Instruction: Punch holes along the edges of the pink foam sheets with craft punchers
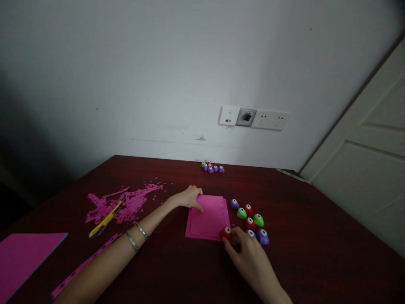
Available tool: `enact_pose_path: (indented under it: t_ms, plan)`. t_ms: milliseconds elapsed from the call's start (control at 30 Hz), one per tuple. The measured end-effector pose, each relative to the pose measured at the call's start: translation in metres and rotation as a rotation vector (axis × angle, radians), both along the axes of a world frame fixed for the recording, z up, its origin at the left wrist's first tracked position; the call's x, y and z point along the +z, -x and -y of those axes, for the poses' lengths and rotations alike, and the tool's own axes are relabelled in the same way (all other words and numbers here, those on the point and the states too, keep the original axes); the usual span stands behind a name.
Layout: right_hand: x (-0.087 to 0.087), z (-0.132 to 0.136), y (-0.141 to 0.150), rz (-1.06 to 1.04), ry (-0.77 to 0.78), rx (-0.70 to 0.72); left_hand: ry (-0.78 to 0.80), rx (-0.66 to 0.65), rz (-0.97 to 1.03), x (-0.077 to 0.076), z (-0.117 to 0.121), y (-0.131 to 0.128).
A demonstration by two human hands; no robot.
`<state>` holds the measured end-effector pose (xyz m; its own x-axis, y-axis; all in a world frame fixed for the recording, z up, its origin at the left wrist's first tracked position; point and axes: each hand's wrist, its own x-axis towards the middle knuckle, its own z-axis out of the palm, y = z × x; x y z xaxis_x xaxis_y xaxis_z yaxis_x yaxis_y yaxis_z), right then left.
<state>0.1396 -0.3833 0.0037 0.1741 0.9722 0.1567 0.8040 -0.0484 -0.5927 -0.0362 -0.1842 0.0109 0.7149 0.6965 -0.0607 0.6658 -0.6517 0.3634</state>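
A small pile of pink paper sheets (209,217) lies on the table in front of me, the sheets slightly out of line. My left hand (190,197) rests at their upper left edge, thumb and fingers apart. At the lower right corner, my right hand (248,255) grips a small red craft punch (225,232) with a white and black button on top. Small marks run down the right side of the top sheet. Beside that hand stand several more punches: a purple one (263,237), a green one (258,220) and a red one (249,223) among them.
To the left, a yellow utility knife (107,219) lies on pink paper scraps (136,204). A punched pink strip (85,264) and a large pink sheet (27,259) are nearer me. More punches (211,169) sit at the back by the wall, below wall sockets (270,120).
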Motion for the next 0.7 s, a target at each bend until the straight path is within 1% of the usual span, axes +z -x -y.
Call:
enact_pose_path:
  t_ms: [67,133,267,367,467,700]
  plan:
    - [0.001,0.0,0.0,0.018,0.042,0.025,0.013,-0.036,0.068,0.001,-0.002,0.002]
    - [0.001,0.0,-0.001,0.027,0.068,0.037,0.064,-0.063,0.155,0.003,-0.004,0.004]
    - [0.0,-0.001,-0.005,0.015,0.028,0.062,0.27,-0.064,0.312,0.008,-0.008,0.007]
    - [-0.002,-0.004,-0.009,-0.004,-0.063,0.106,0.428,-0.027,0.376,0.01,-0.01,0.011]
    - [-0.003,-0.006,-0.014,-0.029,-0.122,0.099,0.526,0.037,0.426,0.012,-0.014,0.017]
    - [-0.01,-0.009,-0.017,-0.121,-0.089,0.079,0.626,0.106,0.537,0.016,-0.022,0.031]
